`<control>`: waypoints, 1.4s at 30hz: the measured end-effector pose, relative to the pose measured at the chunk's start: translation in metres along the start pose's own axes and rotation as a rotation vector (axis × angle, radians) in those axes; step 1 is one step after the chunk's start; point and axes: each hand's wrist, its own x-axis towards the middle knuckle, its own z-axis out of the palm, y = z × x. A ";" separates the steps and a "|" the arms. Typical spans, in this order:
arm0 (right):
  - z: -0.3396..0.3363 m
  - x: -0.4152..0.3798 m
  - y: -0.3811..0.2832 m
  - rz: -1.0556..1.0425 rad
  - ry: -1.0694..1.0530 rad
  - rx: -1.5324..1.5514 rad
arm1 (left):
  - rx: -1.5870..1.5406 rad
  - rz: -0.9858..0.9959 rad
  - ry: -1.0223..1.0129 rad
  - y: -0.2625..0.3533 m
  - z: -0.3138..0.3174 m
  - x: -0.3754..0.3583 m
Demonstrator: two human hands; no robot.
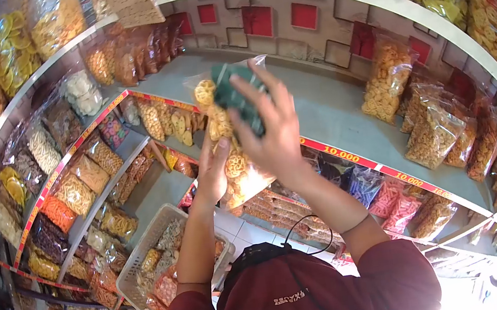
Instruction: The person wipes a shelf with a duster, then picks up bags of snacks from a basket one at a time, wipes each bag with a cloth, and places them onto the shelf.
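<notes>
The bag [219,121] is upright, slightly tilted, in front of my chest and between my two hands, near the front edge of the grey shelf [324,107]. My left hand [213,169] is at the bag's lower left side. It is partly closed and has hold of the bag, with the thumb raised along the front; the other fingers are partly hidden. My right hand [268,111] is on the opposite side, higher up, curved loosely over the cloth [239,93]. Its fingers are spread and blurred, and the cloth lies between this hand and the upper part of the bag.

Both forearms extend upward and forward from the short maroon sleeves. The left forearm is nearly vertical in view; the right one slants inward.

The bag is clear, glossy plastic containing yellow, wheel-shaped snacks with open spokes. The cloth is dark green, soft and bunched, with thin pale lines.

The shelf has a flat, matt surface and a red price strip [341,154] with yellow numerals along its front edge. Filled clear packs [386,80] stand at its right side. A light plastic basket [128,277] with perforated walls, below and left of my hands, contains more packs.
</notes>
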 end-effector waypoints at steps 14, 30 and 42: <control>-0.132 -0.039 0.037 0.006 0.095 -0.376 | -0.131 0.001 -0.369 -0.048 0.130 0.046; -0.203 -0.077 0.031 -0.072 -0.241 -0.626 | -0.592 -0.270 -0.667 -0.102 0.200 0.074; -0.222 -0.052 0.105 0.378 0.367 -0.378 | -0.056 0.058 -0.512 -0.110 0.252 0.151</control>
